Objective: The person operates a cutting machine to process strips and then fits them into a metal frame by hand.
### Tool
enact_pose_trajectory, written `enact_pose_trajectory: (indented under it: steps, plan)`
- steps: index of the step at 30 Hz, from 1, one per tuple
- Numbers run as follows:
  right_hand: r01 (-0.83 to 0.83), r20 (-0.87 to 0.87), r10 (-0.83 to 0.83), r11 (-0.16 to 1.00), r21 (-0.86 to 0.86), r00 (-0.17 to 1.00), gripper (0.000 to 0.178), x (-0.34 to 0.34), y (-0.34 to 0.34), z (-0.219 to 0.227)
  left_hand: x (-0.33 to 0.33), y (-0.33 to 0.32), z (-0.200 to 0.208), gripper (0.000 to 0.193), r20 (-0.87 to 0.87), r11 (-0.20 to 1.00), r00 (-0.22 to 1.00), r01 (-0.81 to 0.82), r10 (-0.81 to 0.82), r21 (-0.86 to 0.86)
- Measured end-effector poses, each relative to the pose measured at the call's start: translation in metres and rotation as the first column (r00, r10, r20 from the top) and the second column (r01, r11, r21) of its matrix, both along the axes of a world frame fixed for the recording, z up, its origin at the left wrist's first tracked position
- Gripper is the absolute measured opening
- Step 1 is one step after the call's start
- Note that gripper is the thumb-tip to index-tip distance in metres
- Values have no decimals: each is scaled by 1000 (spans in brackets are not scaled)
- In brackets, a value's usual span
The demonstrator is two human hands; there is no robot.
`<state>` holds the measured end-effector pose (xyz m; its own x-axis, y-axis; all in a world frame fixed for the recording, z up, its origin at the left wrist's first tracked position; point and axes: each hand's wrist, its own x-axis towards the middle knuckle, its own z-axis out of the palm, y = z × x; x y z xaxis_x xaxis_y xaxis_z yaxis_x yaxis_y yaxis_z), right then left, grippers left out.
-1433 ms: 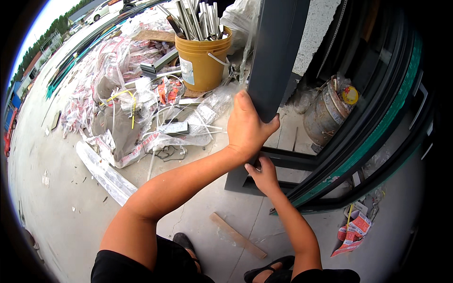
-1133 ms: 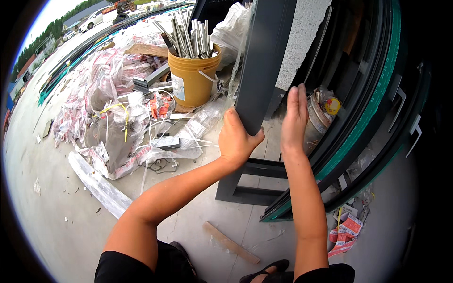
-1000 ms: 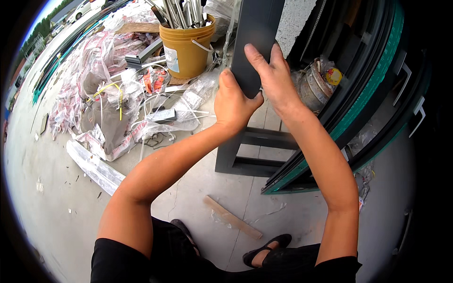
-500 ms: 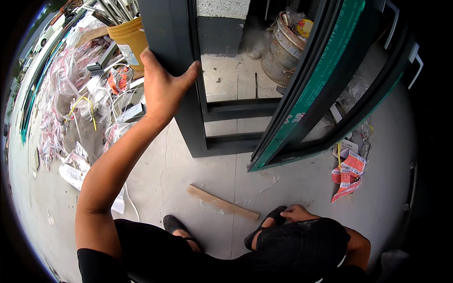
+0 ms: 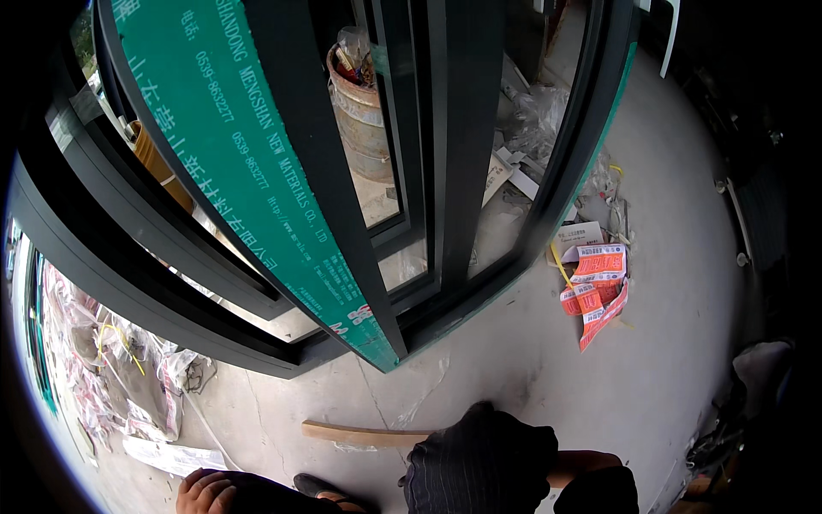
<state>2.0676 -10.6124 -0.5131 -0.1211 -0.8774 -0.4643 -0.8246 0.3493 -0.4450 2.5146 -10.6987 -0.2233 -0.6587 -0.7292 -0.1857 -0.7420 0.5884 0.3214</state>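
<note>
At the lower left, beside my black-trousered left knee, is my left hand (image 5: 205, 493). Its fingers are bent and close together; what lies inside them, if anything, is hidden. My right forearm (image 5: 584, 465) passes behind my raised right knee (image 5: 479, 454), which hides the hand. In front of me stand dark grey window frames (image 5: 300, 351) with sashes swung at angles. One sash edge carries green printed protective film (image 5: 257, 171), its lower corner close to the floor. Neither visible arm touches the frames.
A thin wooden strip (image 5: 364, 434) lies before my feet. Crumpled red-orange packaging (image 5: 599, 274) is on the floor at right. Plastic wrapping (image 5: 81, 343) heaps at far left. Behind the frames are a rusty drum (image 5: 364, 137) and a yellow bucket (image 5: 158, 167).
My left hand has let go of the dark upright and come down beside my knee. The view has shifted, so the green-filmed sash looms larger and further left. My right hand has become hidden.
</note>
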Motion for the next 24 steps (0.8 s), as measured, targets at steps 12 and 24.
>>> enact_pose_trajectory:
  steps: [12, 24]
  plan:
    - [-135, 85, 137, 991, -19, 987, 37, -16, -12, 27, 2, -45, 7, 38, -350, 969, 937, 84, 3, 234]
    - [-350, 404, 291, 933, 80, 867, 36, -45, 15, 55, -3, -31, 45, 33, 22, 890, 990, 113, -136, 442]
